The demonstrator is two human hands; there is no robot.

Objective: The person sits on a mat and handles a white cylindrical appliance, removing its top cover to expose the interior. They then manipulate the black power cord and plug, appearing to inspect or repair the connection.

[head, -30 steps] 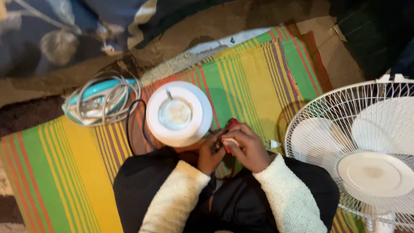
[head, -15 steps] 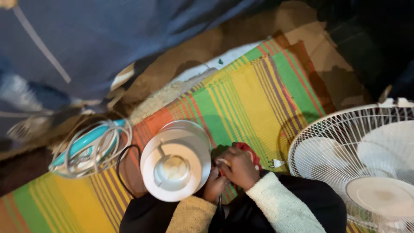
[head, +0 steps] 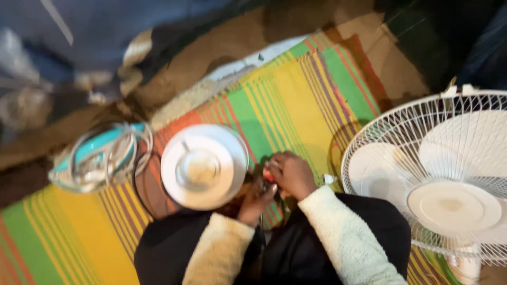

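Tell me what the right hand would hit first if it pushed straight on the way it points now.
Probably the round white disc-shaped part: the right hand points left toward its rim, holding a small red thing. The picture is blurred, so depth is uncertain.

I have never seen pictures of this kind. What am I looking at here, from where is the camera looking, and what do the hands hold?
There is no machine here, only a person. The camera sits on the person's head and looks down, so you see their own lap and arms in cream sleeves. Both hands meet over a striped mat. The right hand closes around a small red thing, too blurred to name; the left hand touches it from below. Left of the hands lies a round white fan part, and further left a coil of cable. At the right stands a white fan with a wire guard.
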